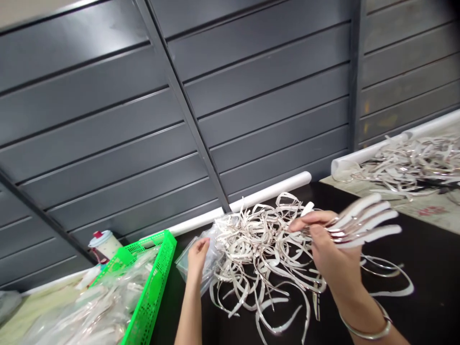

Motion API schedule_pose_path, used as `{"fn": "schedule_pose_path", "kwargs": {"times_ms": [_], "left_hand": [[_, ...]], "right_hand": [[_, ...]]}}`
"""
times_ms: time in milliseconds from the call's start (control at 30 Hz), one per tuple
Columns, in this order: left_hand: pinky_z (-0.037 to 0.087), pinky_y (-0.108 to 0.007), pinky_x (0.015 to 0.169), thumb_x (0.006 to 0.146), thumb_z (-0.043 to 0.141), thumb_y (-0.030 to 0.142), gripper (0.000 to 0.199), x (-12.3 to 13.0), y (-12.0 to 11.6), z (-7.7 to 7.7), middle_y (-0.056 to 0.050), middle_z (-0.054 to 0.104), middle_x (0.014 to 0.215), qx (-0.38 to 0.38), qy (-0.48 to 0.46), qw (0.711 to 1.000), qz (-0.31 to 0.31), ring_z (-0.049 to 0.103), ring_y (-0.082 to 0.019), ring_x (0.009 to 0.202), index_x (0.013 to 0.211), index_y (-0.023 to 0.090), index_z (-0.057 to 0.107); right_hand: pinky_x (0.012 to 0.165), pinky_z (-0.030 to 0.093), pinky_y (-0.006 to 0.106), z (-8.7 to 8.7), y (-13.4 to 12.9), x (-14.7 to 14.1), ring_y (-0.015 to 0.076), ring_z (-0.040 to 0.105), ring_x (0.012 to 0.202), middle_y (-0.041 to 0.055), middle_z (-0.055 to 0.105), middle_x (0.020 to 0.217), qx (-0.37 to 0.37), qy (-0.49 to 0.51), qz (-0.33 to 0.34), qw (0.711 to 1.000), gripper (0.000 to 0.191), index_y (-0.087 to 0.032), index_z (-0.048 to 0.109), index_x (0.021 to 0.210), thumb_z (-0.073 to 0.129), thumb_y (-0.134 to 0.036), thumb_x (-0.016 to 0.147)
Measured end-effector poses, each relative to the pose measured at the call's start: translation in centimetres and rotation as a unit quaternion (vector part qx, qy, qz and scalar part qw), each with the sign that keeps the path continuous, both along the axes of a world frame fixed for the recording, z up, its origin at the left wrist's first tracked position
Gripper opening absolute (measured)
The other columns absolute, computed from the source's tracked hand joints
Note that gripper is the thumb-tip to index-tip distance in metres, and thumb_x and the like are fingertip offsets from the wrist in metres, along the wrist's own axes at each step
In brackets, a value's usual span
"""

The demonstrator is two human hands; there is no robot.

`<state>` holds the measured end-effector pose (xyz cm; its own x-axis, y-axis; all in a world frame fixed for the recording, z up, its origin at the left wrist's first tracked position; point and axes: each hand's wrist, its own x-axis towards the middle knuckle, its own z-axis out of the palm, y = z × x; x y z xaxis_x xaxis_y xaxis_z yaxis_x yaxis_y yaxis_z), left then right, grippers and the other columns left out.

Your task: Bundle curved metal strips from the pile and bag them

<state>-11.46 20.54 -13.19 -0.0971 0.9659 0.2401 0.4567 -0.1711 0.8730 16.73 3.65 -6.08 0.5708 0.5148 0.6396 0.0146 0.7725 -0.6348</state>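
Observation:
My right hand is closed around a small bundle of curved white strips with shiny metallic edges, their ends fanning out to the right. Beneath and left of it, a tangled heap of the same strips lies on a black tabletop. At the heap's left side are clear plastic bags. My left hand is over these bags, its fingers curled together on the clear film; the fingertips show only in part. A few loose strips lie right of my right wrist.
A green plastic crate at the left holds filled clear bags. Behind it stands a white cup with a red-topped lid. White tubes run along the grey panel wall. Another strip heap lies far right.

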Motion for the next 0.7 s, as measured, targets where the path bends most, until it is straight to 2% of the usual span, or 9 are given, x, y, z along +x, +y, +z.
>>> {"fn": "schedule_pose_path", "kwargs": {"times_ms": [67, 167, 233, 300, 400, 467, 567, 633, 700], "left_hand": [[0.045, -0.039, 0.081, 0.059, 0.069, 0.036, 0.026, -1.7, 1.6, -2.3, -0.012, 0.07, 0.078, -0.041, 0.069, 0.996, 0.032, 0.064, -0.031, 0.086, 0.07, 0.013, 0.066], [0.042, -0.044, 0.083, 0.052, 0.072, 0.028, 0.02, -3.8, 2.4, -4.9, -0.011, 0.068, 0.071, -0.086, 0.164, 0.98, 0.068, 0.062, -0.036, 0.089, 0.062, 0.015, 0.06], [0.041, -0.044, 0.084, 0.055, 0.07, 0.028, 0.018, -4.7, 2.6, -6.0, -0.01, 0.067, 0.072, -0.103, 0.211, 0.969, 0.075, 0.062, -0.036, 0.091, 0.062, 0.017, 0.058], [0.041, -0.042, 0.084, 0.059, 0.067, 0.03, 0.017, -5.2, 2.9, -6.5, -0.009, 0.067, 0.071, -0.115, 0.242, 0.961, 0.071, 0.062, -0.034, 0.09, 0.058, 0.019, 0.054], [0.041, -0.043, 0.083, 0.064, 0.064, 0.028, 0.021, -5.4, 3.3, -6.7, -0.007, 0.064, 0.063, -0.12, 0.253, 0.957, 0.069, 0.063, -0.033, 0.086, 0.051, 0.02, 0.048], [0.041, -0.045, 0.082, 0.065, 0.062, 0.026, 0.024, -5.4, 3.3, -6.7, -0.006, 0.06, 0.055, -0.111, 0.241, 0.961, 0.079, 0.063, -0.034, 0.084, 0.048, 0.021, 0.046], [0.043, -0.044, 0.077, 0.066, 0.06, 0.028, 0.027, -5.4, 2.8, -6.2, -0.003, 0.054, 0.048, -0.083, 0.197, 0.972, 0.1, 0.064, -0.035, 0.081, 0.045, 0.023, 0.043], [0.044, -0.043, 0.075, 0.07, 0.056, 0.035, 0.027, -5.4, 2.2, -5.5, -0.003, 0.055, 0.05, -0.051, 0.151, 0.98, 0.121, 0.064, -0.035, 0.082, 0.049, 0.023, 0.044], [0.046, -0.043, 0.075, 0.075, 0.047, 0.043, 0.027, -5.0, 1.7, -4.3, -0.007, 0.063, 0.062, -0.01, 0.096, 0.986, 0.139, 0.063, -0.034, 0.088, 0.057, 0.022, 0.048]], "right_hand": [[0.072, 0.046, 0.032, 0.3, 0.0, -0.1, 0.0166, 0.061, 0.068, 0.0001, 0.066, 0.07, -0.004, 0.028, -0.028, 0.999, 0.006, -0.021, 0.061, 0.086, 0.06, -0.026, 0.082], [0.077, 0.045, 0.033, 0.7, 0.8, -0.1, 0.015, 0.06, 0.068, -0.0012, 0.064, 0.067, 0.005, 0.101, -0.033, 0.994, 0.01, -0.02, 0.06, 0.076, 0.061, -0.029, 0.082], [0.077, 0.046, 0.033, 0.6, 1.5, 0.1, 0.0152, 0.061, 0.071, -0.0013, 0.065, 0.068, 0.001, 0.171, 0.026, 0.985, 0.014, -0.02, 0.059, 0.075, 0.061, -0.033, 0.081], [0.075, 0.048, 0.032, 0.5, 2.1, 0.4, 0.0171, 0.063, 0.079, 0.0001, 0.068, 0.074, -0.032, 0.229, 0.108, 0.967, 0.018, -0.021, 0.059, 0.076, 0.061, -0.037, 0.081], [0.07, 0.05, 0.031, 0.4, 2.5, 0.7, 0.0189, 0.064, 0.081, 0.0008, 0.068, 0.075, -0.08, 0.28, 0.188, 0.938, 0.022, -0.021, 0.059, 0.074, 0.062, -0.041, 0.081], [0.063, 0.05, 0.028, 0.3, 2.6, 0.7, 0.0161, 0.062, 0.07, -0.0011, 0.064, 0.067, -0.084, 0.288, 0.22, 0.928, 0.023, -0.021, 0.058, 0.072, 0.064, -0.042, 0.079], [0.053, 0.045, 0.024, 0.3, 2.8, 0.5, 0.0112, 0.052, 0.054, -0.004, 0.056, 0.058, -0.079, 0.273, 0.252, 0.925, 0.023, -0.021, 0.057, 0.073, 0.067, -0.041, 0.077], [0.05, 0.042, 0.022, 0.1, 3.1, 0.4, 0.0097, 0.048, 0.051, -0.0049, 0.051, 0.057, -0.083, 0.261, 0.27, 0.923, 0.023, -0.02, 0.056, 0.073, 0.068, -0.04, 0.076], [0.049, 0.039, 0.021, -0.1, 3.3, 0.2, 0.0089, 0.046, 0.051, -0.0055, 0.049, 0.056, -0.096, 0.245, 0.288, 0.921, 0.023, -0.02, 0.055, 0.072, 0.07, -0.038, 0.074]]}}
